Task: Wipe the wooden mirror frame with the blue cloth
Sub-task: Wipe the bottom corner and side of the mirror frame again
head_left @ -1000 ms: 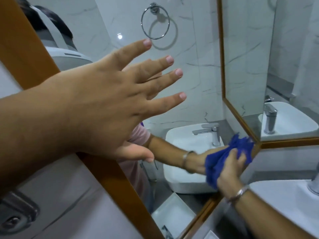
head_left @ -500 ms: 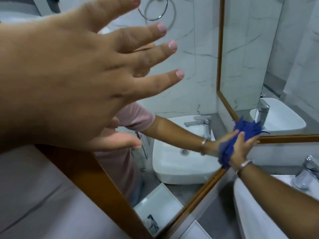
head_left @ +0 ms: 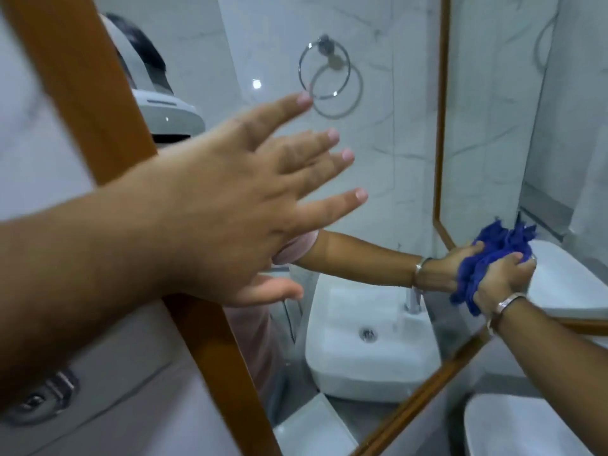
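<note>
The wooden mirror frame runs diagonally down the left and along the bottom edge to a corner at the right. My left hand is flat on the mirror glass with its fingers spread, holding nothing. My right hand grips the bunched blue cloth and presses it against the frame's lower right corner. A metal bangle sits on that wrist. The mirror shows the reflected arm, hand and cloth meeting mine.
A white washbasin stands at the lower right under my right arm. The mirror reflects a basin, a tap and a chrome towel ring. A second mirror panel joins at the right. A metal fitting is on the left wall.
My right hand has slid the blue cloth rightward and up along the bottom frame into its corner. My left hand stayed spread on the glass while the view shifted.
</note>
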